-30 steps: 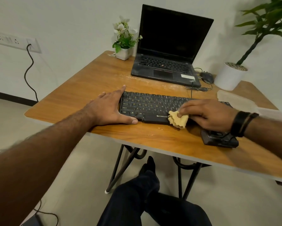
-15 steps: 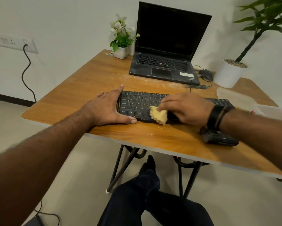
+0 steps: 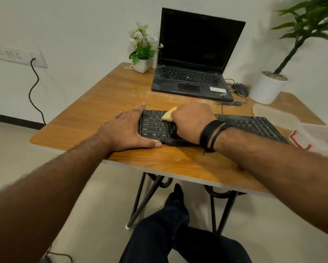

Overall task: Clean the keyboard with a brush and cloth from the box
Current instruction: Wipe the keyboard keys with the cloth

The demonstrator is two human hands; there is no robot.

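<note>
A black keyboard (image 3: 254, 126) lies across the front of the wooden table (image 3: 106, 95). My right hand (image 3: 191, 120) is shut on a crumpled yellow cloth (image 3: 168, 115) and presses it onto the keyboard's upper left keys. Only a corner of the cloth shows past my fingers. My left hand (image 3: 127, 128) lies flat and open against the keyboard's left end, thumb along its front edge. A clear plastic box (image 3: 322, 137) with red print sits at the right edge. No brush is in view.
An open black laptop (image 3: 193, 80) stands behind the keyboard, with a mouse (image 3: 240, 89) and cable to its right. A small flower pot (image 3: 141, 65) and a large white planter (image 3: 265, 88) stand at the back. A clear lid (image 3: 273, 112) lies right of the keyboard.
My right hand has slid the cloth leftward and away from me, from the keyboard's front middle to its upper left keys. My left hand has stayed at the left end.
</note>
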